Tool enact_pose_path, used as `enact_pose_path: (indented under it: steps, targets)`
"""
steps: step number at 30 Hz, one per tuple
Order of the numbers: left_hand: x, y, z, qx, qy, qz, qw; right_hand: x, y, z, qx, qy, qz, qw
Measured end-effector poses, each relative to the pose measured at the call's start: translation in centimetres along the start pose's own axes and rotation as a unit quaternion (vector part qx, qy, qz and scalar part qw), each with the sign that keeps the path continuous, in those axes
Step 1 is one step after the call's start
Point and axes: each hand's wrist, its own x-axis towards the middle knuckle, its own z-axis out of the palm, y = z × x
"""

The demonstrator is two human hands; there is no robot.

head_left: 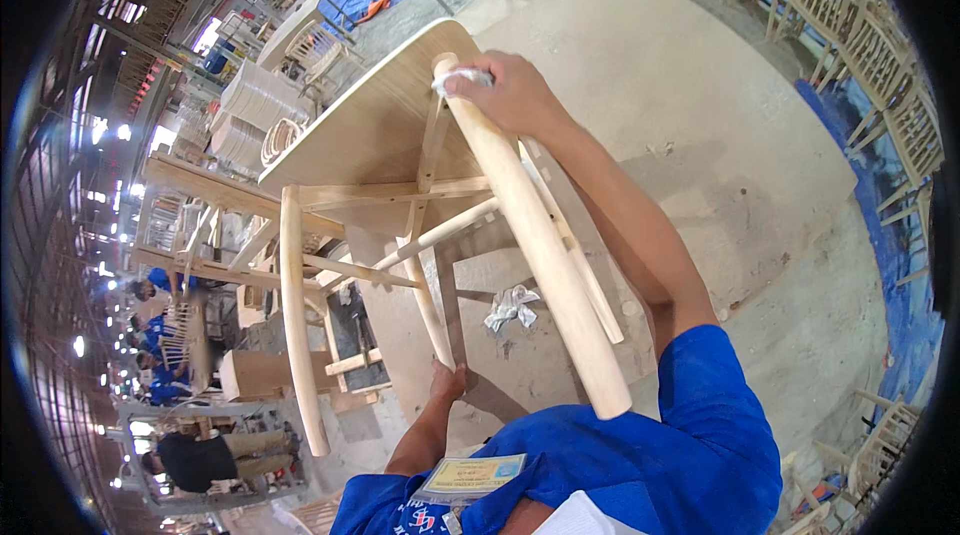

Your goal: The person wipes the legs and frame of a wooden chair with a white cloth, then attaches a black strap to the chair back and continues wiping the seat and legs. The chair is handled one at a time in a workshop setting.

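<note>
A pale wooden chair (535, 250) is tipped over in front of me, its seat panel (370, 130) on the far side and its legs pointing toward me. My right hand (510, 95) is closed round a white cloth (464, 80), pressed against the thick leg near its far end. Low in the middle, my left hand (449, 379) grips the end of a thinner chair leg (432, 320). Another thick leg (299, 325) stands off to the left, and rails join the legs. A crumpled white rag (512, 307) lies on the board beneath the chair.
Under the chair spreads a large brown board (730, 115). Rows of wooden chairs (860, 65) line the right, over blue sheeting (850, 195). A wooden frame (215, 185) stands left, beyond it stacked panels (255, 100). Several people work at the far left, one in a black shirt (195, 462).
</note>
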Motion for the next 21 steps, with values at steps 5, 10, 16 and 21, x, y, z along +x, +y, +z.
enact_pose_path:
  steps: [5, 10, 16, 21]
  targets:
    - [0.0, -2.2, 0.2, -0.022, -0.005, 0.006, 1.0, -1.5, 0.6, 1.3, 0.078, 0.03, 0.045, 0.995]
    - [0.6, -4.1, 0.1, -0.066, -0.024, -0.009, 0.997, -21.8, 4.1, 1.1, 0.118, 0.048, 0.279, 0.952]
    - [1.6, -10.3, -1.3, -0.32, -0.147, 0.051, 0.935, -34.5, -13.1, -0.7, 0.036, -0.145, 0.245, 0.958]
    - [0.6, -13.3, -5.4, -0.656, -0.285, -0.016, 0.698, -29.5, -24.6, -0.1, 0.017, 0.125, -0.031, 0.991]
